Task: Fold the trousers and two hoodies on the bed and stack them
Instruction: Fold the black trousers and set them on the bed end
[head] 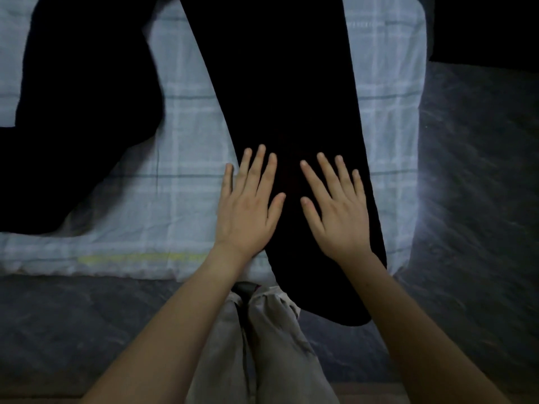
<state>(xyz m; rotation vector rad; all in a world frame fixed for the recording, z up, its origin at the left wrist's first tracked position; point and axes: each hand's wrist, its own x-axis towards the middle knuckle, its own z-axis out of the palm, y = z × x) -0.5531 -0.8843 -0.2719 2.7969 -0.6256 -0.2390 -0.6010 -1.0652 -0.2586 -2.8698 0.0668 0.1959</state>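
Black trousers (pixel 280 83) lie lengthwise down the middle of the bed, their near end hanging over the front edge. My left hand (pixel 248 205) rests flat on their left edge, fingers spread, little finger on the sheet. My right hand (pixel 335 208) lies flat on the trousers beside it, fingers apart. Neither hand grips the cloth. Another black garment (pixel 81 112) is spread out at the left; whether it is a hoodie I cannot tell. More black cloth (pixel 481 27) shows at the top right corner.
The bed has a pale blue checked sheet (pixel 180 199) over a dark grey mattress side (pixel 472 199). The front edge runs just below my wrists. My own light grey trouser legs (pixel 271 345) stand against the bed.
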